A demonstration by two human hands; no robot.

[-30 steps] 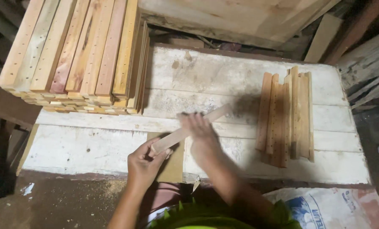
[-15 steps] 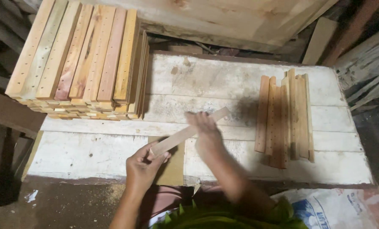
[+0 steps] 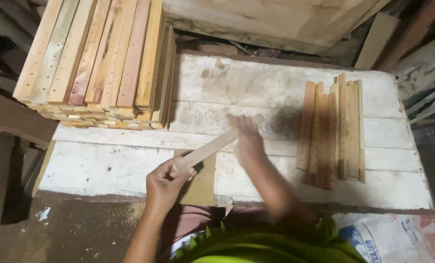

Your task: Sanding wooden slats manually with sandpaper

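one wooden slat point(image 3: 216, 146) in our hands, held slantwise over the white plank bench point(image 3: 276, 87).

our left hand point(image 3: 165, 185) is clamped on its near end; our right hand point(image 3: 246, 134) lies flat on its far part, blurred. a few drilled slats point(image 3: 333, 131) lie to the right, a big stack point(image 3: 100, 63) waits left, so we judge most remain.

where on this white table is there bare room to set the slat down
Free: the back of the table between the tall slat stack and the small slat pile, and the front left corner below the stack. Crowded: the middle, where both hands work the slat.
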